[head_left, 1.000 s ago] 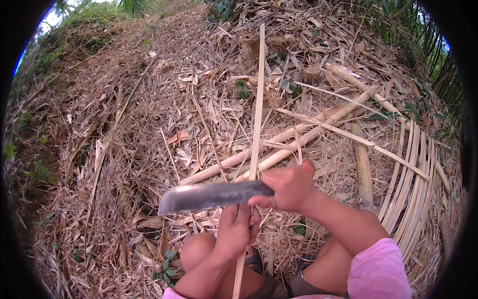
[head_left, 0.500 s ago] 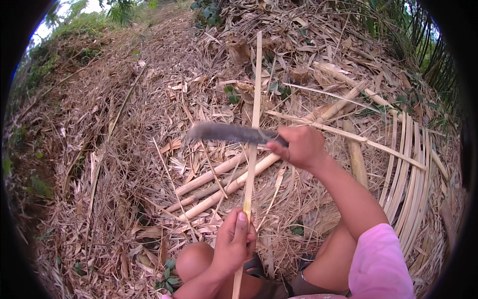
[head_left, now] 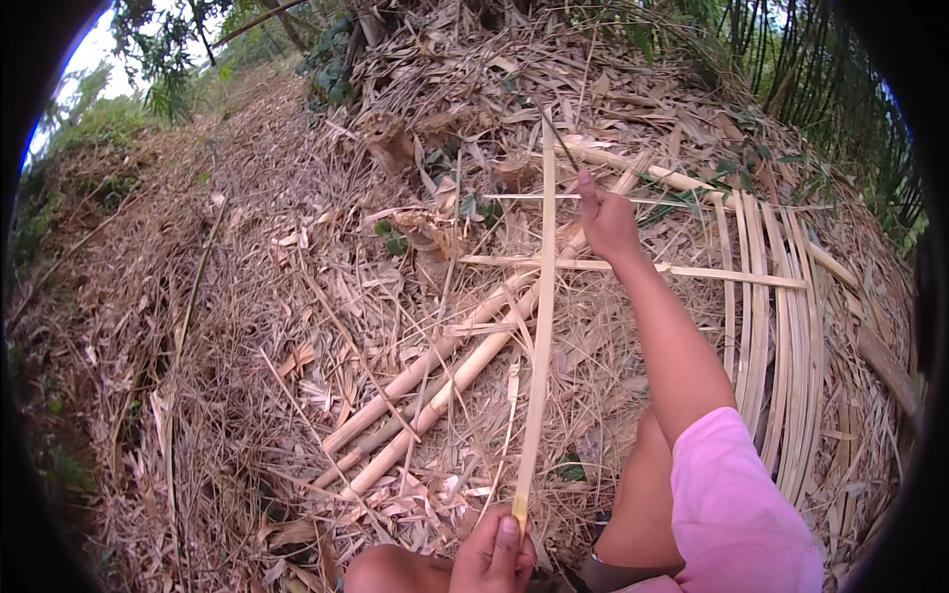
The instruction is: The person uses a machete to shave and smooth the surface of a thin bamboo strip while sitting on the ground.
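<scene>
My left hand (head_left: pixel 494 553), at the lower edge, is closed round the near end of a long pale bamboo strip (head_left: pixel 540 376). From there the strip stretches away, nearly straight, over the littered ground. My right hand (head_left: pixel 610 225) is reached far forward, just right of the strip's far part, closed on the handle of a machete. The machete's dark blade (head_left: pixel 560 141) shows almost edge-on as a thin line, near the strip's far end. Whether the blade touches the strip I cannot tell.
Bamboo poles (head_left: pixel 450 387) lie slantwise beneath the strip. Several split bamboo strips (head_left: pixel 783 346) lie side by side at the right, a crosswise strip (head_left: pixel 692 271) reaching them. A cut stump (head_left: pixel 388 144) stands farther off, left of the strip. Dry leaves cover the slope.
My right hand has moved forward along the strip with the machete, whose blade has turned from broadside to nearly edge-on. My left hand, still gripping the strip, now sits lower in view.
</scene>
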A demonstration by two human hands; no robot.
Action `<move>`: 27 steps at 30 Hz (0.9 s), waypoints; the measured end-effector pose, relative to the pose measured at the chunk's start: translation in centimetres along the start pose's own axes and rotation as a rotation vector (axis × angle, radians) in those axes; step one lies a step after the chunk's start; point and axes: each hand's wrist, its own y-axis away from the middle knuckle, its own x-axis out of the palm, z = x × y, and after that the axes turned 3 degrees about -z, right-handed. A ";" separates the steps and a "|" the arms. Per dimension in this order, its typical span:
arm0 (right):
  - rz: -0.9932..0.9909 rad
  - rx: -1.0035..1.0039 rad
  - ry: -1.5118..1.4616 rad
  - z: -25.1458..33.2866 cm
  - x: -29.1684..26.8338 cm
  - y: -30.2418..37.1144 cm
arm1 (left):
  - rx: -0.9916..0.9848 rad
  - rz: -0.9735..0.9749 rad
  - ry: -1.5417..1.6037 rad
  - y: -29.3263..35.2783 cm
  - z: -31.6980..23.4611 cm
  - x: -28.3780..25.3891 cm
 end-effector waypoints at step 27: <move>0.696 0.626 -0.792 15.5 3.6 15.5 | 0.299 -0.273 -0.235 -12.1 -0.8 -4.6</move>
